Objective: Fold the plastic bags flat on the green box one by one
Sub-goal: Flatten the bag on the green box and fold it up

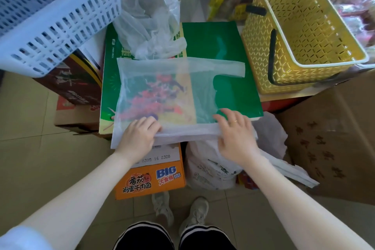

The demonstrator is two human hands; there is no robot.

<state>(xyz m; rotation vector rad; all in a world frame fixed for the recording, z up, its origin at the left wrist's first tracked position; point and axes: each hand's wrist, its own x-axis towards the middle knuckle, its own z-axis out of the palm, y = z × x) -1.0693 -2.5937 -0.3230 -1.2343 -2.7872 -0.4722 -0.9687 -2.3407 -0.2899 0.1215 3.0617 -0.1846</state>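
A translucent plastic bag lies spread flat on the green box, and I work its near edge with both hands. My left hand rests on the left end of that edge, fingers loosely bent over the folded strip; my right hand lies on the right end, fingers spread and nearly straight, thumb tucked under the strip, a ring on one finger. Whether the left fingers actually pinch the plastic is hard to tell, as the hand covers the contact. The bag's far handle stretches right across the lid. The box's printed picture shows only dimly through the film. A crumpled heap of more bags sits at the box's far left corner, hiding the lettering beneath. A white basket, cut off at the top left, leans beside it; a yellow basket stands to the right. Below the box, an orange carton and a filled white sack are partly hidden by my forearms.
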